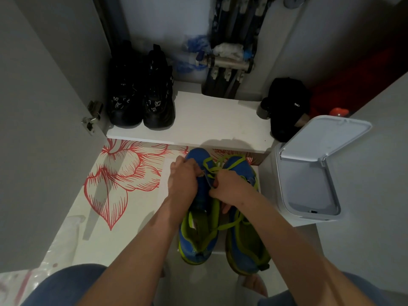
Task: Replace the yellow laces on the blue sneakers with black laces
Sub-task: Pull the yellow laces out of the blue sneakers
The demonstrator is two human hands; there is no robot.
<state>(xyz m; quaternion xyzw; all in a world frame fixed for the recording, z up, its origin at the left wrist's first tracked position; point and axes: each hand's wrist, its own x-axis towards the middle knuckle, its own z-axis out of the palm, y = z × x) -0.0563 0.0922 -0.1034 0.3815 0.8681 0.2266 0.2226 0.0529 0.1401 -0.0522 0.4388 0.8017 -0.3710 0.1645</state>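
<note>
Since a lace only pulls free of a shoe that is held steady, the left hand is curled round the forepart of the left blue sneaker, pressing it down. The right hand has its fingers curled at the eyelet rows and appears to pinch the yellow lace; the knuckles hide the exact pinch. Loops of lace stand slack above the toe, so I judge unlacing is under way but not finished.

The right blue sneaker lies touching its mate, toes pointing away, with its lace loose across the tongue. No black laces are in view.

Surface: a floor covering printed with red flowers. The pair sits near its far right corner, just beside a white bin whose lid is raised.

Room: the cabinet shelf runs along the covering's far edge. Black boots stand at its left front corner and a black bag sits at its right edge. A pipe manifold is mounted at the back. The cabinet door stands open on the left, with its hinge showing
</note>
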